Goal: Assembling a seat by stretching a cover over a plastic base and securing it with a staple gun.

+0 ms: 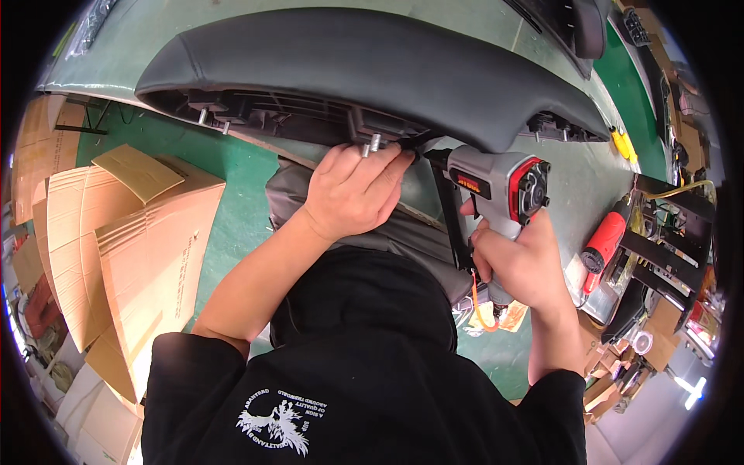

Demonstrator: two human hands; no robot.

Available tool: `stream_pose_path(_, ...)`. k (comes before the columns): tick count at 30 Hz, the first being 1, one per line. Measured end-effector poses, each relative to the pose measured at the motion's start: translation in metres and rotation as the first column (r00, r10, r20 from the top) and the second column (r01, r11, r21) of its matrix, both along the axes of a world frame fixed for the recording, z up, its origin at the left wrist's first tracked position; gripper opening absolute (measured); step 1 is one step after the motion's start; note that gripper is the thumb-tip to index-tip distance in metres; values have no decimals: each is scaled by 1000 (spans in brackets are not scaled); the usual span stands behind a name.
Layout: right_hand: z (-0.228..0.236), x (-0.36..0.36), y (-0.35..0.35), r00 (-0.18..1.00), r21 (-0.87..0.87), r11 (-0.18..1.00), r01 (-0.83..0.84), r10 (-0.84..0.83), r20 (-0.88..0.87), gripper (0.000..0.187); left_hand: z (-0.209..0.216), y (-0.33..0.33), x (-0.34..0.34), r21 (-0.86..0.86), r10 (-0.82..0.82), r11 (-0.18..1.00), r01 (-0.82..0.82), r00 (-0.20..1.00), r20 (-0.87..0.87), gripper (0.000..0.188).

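My right hand (515, 260) is wrapped round the grey gun-shaped tool (484, 182), its nose pointing left. The long black padded piece (349, 62) lies crosswise ahead, nearer my left hand (353, 190), whose fingers reach its underside; whether they pinch, I can't tell.

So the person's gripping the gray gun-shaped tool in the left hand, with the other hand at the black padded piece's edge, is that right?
Not quite: the head view shows the gray gun-shaped tool in the right hand; the other hand is at the black padded piece's edge.
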State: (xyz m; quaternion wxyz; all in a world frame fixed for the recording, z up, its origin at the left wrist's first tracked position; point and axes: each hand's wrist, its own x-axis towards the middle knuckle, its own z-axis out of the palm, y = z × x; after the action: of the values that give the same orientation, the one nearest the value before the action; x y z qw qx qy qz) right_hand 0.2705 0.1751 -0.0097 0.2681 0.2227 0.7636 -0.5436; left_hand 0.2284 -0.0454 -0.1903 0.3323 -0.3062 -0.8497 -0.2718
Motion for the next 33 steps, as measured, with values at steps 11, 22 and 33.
stream_pose_path(11,-2,-14,-8,973,248,946,-209,227,-43,22,-9,-1,1,53,-3,999,6,998,-55,24)
stream_pose_path(22,8,-17,-6,987,153,977,-150,139,78,26,-2,-2,-2,27,-32,999,32,999,5,39)
stream_pose_path(33,-4,24,-28,994,-108,989,101,-96,44,29,5,-2,-4,55,-85,995,83,996,39,41)
